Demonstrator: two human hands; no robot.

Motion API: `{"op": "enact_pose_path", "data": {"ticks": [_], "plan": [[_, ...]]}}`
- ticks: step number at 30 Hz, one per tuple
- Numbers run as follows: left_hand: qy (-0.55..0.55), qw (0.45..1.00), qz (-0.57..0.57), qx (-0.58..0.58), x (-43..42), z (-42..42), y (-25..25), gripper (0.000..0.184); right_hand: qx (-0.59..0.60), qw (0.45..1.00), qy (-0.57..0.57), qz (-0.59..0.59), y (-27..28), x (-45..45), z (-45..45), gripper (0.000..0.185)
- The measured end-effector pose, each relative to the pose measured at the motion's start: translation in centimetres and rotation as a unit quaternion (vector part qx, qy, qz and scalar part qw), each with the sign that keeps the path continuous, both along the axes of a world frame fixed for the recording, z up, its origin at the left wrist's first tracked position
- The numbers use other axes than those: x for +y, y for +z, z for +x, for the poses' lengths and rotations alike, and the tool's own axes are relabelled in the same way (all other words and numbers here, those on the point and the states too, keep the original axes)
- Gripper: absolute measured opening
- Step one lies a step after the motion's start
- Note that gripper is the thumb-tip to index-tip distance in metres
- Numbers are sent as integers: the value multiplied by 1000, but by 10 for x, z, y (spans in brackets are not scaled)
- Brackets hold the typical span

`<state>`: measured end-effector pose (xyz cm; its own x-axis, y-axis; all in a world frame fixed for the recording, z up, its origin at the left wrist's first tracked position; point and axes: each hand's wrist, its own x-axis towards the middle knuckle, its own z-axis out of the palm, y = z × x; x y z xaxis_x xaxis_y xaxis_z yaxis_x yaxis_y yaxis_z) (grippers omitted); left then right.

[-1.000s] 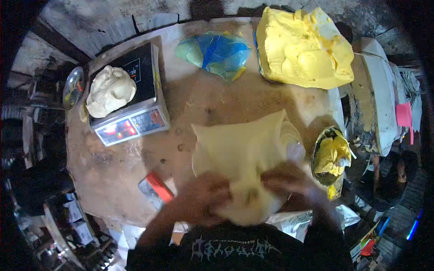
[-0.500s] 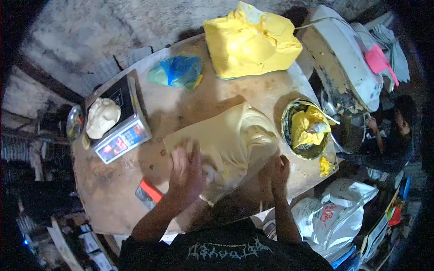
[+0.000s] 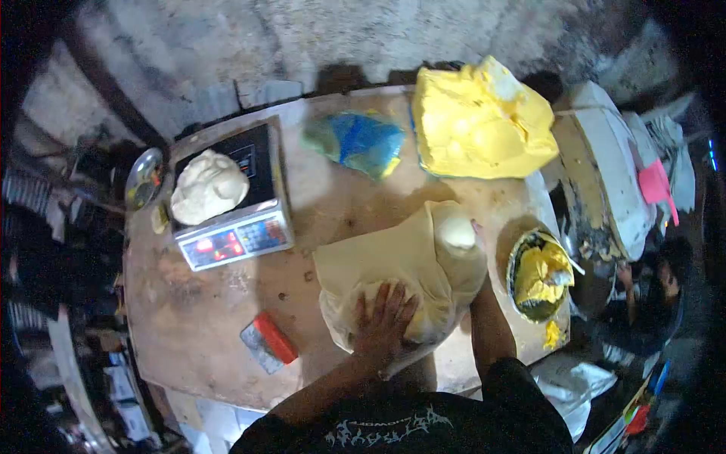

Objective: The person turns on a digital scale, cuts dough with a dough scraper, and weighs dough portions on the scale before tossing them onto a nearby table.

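Observation:
A wide pale sheet of dough (image 3: 378, 261) lies on the table, bunched and folded at its right side, with a smooth rounded lump (image 3: 457, 232) at the upper right. My left hand (image 3: 386, 314) presses on the lower middle of the sheet, its fingers spread. At the sheet's right edge, my right forearm reaches in, and most of my right hand (image 3: 482, 291) is hidden by the dough. Another ball of dough (image 3: 210, 187) rests on the digital scale (image 3: 238, 238) at the left.
A big yellow block (image 3: 484, 125) and a blue plastic sheet (image 3: 359, 140) are at the back. A bowl of yellow fat (image 3: 541, 276) stands right. The red-handled scraper (image 3: 274, 338) lies front left. Another person (image 3: 650, 303) is at the far right.
My left hand has come down from above the sheet onto it. My right hand has slipped behind the dough's right edge. A rounded lump now shows there. The view has shifted.

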<state>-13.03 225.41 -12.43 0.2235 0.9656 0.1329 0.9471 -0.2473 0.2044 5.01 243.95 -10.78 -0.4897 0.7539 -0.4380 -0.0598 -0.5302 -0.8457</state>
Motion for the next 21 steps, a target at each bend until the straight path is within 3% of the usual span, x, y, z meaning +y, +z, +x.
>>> {"op": "enact_pose_path", "data": {"ticks": [1, 3, 4, 5, 7, 8, 9, 10, 11, 13, 14, 16, 18, 20, 21], "plan": [[13, 1000, 0, -1, 4, -5, 7, 78, -29, 996, 66, 55, 21, 0, -11, 52], [23, 989, -77, -125, 25, -11, 28, 86, -65, 943, 237, 223, 73, -7, -31, 52], [15, 983, -88, -158, 30, -18, 20, 89, -54, 890, 319, 322, 97, -16, -41, 52], [-23, 948, -213, -236, 30, -38, 3, 82, -25, 828, 380, 412, 113, -30, -53, 53], [-55, 895, -322, -304, 9, -91, -14, 76, 9, 736, 406, 542, 115, -76, -87, 53], [-53, 795, -277, -536, -20, -114, -18, 68, -17, 732, 352, 583, 93, -107, -108, 45], [-51, 645, -216, -731, -45, -137, -20, 63, -47, 726, 297, 619, 71, -138, -130, 37], [31, 634, -182, -751, -61, -151, 0, 61, -30, 735, 254, 627, 29, -151, -144, 25], [117, 694, -155, -693, -69, -156, 34, 59, -154, 698, 331, 616, 20, -153, -143, 41], [172, 831, -102, -518, -72, -140, 113, 57, -252, 708, 379, 540, 22, -167, -150, 39], [132, 889, -67, -432, -61, -119, 152, 56, -243, 716, 381, 532, 17, -178, -148, 39], [6, 953, 9, -301, -30, -69, 192, 54, -285, 705, 294, 579, 7, -182, -144, 35], [-79, 958, 26, -273, 8, -36, 162, 49, -283, 727, 303, 546, 16, -188, -129, 42], [-136, 924, -42, -355, 63, -33, 42, 43, -367, 651, 375, 549, 8, -196, -104, 71], [-128, 921, -85, -357, 80, -43, -5, 42, -358, 648, 332, 585, 24, -203, -79, 75]]}}
